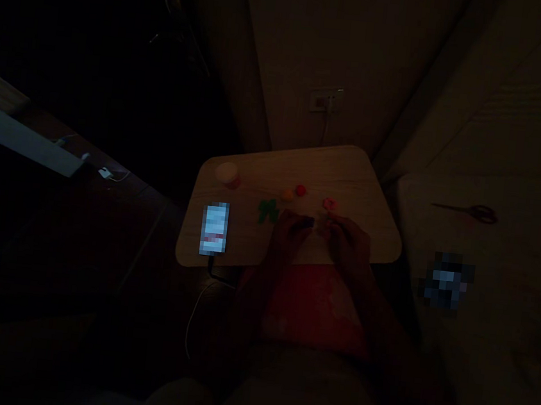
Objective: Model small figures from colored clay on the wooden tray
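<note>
In the dim head view, my left hand (289, 231) is over the table's near half, its fingers closed on a small dark lump (308, 222). Close by on the right, my right hand (350, 240) has its thumb and fingertips pinched together; what they hold, if anything, is too dark to make out. Just beyond the right fingertips lies a small pink piece (329, 203). A red ball-like piece (301, 191) and a yellow-orange lump (287, 195) sit farther back between the hands. Green pieces (268, 211) lie left of my left hand.
The small wooden table (264, 169) also bears a pale cup (227, 175) and a lit phone (214, 229) with a cable. Scissors (477, 212) and a blurred object (446, 282) lie on a surface at the right. A wall socket (326, 99) is behind the table.
</note>
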The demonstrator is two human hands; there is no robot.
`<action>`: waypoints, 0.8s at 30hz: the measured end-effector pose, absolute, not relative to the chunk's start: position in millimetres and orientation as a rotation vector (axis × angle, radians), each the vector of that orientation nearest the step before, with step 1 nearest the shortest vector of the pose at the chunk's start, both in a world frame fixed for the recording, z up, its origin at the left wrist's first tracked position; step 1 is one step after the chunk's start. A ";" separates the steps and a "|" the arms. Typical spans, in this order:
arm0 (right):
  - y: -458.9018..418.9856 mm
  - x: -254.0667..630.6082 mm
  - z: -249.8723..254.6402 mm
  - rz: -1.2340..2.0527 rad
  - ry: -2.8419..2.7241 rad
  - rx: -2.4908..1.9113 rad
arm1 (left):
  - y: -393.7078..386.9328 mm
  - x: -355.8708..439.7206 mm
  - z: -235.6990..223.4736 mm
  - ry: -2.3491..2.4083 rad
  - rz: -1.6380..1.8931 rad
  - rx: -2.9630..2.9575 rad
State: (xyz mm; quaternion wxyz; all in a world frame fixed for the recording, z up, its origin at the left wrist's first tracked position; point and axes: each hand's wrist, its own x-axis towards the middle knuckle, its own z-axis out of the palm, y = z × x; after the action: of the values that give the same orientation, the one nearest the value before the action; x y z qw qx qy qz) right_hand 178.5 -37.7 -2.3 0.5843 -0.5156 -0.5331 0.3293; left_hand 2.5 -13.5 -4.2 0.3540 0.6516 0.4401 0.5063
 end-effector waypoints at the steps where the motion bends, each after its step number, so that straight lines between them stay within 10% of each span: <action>1: -37.8 178.7 -2.9 0.771 -1.246 -1.200 | -13.4 2.5 -4.9 1.131 1.313 1.686; 24: -37.7 176.7 -4.4 0.774 -1.196 -1.223 | -13.2 2.1 -1.0 1.046 1.366 1.653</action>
State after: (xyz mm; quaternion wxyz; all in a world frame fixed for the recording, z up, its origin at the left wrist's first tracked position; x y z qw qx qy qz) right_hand 176.7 -37.7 -4.4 0.5906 -0.5257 -0.5140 0.3326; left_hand 2.1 -13.2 -1.0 0.3689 0.6440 0.4073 0.5322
